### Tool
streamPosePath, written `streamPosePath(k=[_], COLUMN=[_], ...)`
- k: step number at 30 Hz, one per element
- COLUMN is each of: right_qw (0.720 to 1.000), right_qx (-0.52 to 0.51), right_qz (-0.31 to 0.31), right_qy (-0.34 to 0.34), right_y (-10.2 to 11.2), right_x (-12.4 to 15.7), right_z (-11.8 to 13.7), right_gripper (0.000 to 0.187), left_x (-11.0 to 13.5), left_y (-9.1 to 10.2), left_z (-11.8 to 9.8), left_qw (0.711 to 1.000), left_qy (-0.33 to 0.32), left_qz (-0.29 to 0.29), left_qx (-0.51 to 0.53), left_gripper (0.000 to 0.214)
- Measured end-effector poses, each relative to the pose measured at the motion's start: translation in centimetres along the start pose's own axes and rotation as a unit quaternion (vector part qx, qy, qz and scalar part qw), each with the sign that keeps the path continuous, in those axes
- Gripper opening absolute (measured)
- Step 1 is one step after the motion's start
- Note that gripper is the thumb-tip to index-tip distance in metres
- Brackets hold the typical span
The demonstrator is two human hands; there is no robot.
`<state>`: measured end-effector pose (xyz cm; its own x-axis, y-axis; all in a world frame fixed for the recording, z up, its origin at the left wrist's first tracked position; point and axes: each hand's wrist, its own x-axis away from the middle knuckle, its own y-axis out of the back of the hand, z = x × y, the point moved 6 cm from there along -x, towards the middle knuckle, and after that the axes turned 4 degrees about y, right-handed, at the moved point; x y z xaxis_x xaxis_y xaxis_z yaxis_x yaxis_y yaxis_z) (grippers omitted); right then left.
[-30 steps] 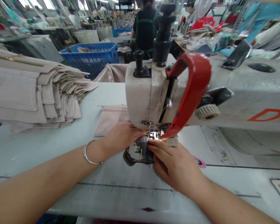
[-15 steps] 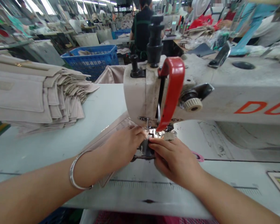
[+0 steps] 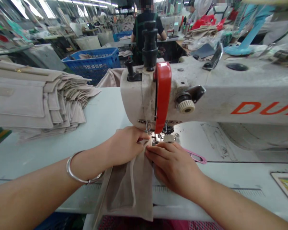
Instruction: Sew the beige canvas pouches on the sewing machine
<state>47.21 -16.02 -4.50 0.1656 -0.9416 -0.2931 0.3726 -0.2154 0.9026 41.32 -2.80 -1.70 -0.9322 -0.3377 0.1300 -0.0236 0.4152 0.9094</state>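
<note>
A beige fabric piece (image 3: 141, 188) lies under the needle area of the sewing machine (image 3: 136, 95) and hangs down over the table's front edge. My left hand (image 3: 126, 145), with a silver bangle at the wrist, grips the fabric left of the presser foot (image 3: 155, 138); its fingers are bent and closed. My right hand (image 3: 175, 169) is on the fabric's right edge just in front of the foot, fingertips pressed together on it, thumb hidden beneath. The two hands' fingertips nearly meet. Pink thread snips (image 3: 198, 157) lie beside my right hand.
Stacked beige fabric pieces (image 3: 19, 99) sit on the table at the left. Behind stands a blue plastic basket (image 3: 93, 64). A red lever guard (image 3: 163, 95) fronts the machine head. A framed picture (image 3: 286, 188) lies at right. Another person (image 3: 146, 28) sits farther back.
The fabric has swung round from the left of the machine to hang toward me over the front edge. Both hands have shifted slightly left, and the view has turned a little right.
</note>
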Motion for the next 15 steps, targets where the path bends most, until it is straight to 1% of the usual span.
streamPosePath(k=[3, 5, 8, 11, 12, 13, 14, 15], right_qw=[1.000, 1.000, 1.000, 1.000, 1.000, 1.000, 0.999, 0.999], right_qx=[-0.001, -0.001, -0.006, -0.010, -0.013, -0.019, -0.028, -0.039], right_qz=[-0.011, -0.011, -0.007, 0.002, 0.008, 0.015, 0.023, 0.030], right_qy=[0.006, 0.005, 0.000, 0.000, 0.002, 0.005, 0.011, 0.017], right_y=[0.0, -0.2, -0.3, -0.1, 0.1, 0.3, 0.5, 0.6], right_x=[0.2, 0.3, 0.2, 0.2, 0.2, 0.4, 0.6, 0.9], right_z=[0.0, -0.1, -0.3, -0.4, -0.3, 0.0, 0.4, 1.0], right_gripper=[0.041, 0.042, 0.044, 0.041, 0.038, 0.034, 0.032, 0.030], left_x=[0.2, 0.3, 0.4, 1.6, 2.4, 3.5, 4.7, 6.1], left_y=[-0.7, -1.1, -1.5, -1.7, -1.8, -2.0, -2.3, -2.7], left_z=[-1.4, -1.9, -2.0, -2.1, -2.3, -2.6, -3.0, -3.4], left_qw=[0.999, 0.998, 0.998, 0.997, 0.997, 0.996, 0.994, 0.992], left_qy=[-0.005, -0.012, -0.018, -0.037, -0.044, -0.052, -0.060, -0.071], left_qz=[0.017, 0.005, -0.025, -0.042, -0.044, -0.047, -0.052, -0.057], left_qx=[-0.044, -0.060, -0.056, -0.050, -0.053, -0.060, -0.072, -0.089], left_gripper=[0.016, 0.015, 0.014, 0.018, 0.022, 0.031, 0.046, 0.066])
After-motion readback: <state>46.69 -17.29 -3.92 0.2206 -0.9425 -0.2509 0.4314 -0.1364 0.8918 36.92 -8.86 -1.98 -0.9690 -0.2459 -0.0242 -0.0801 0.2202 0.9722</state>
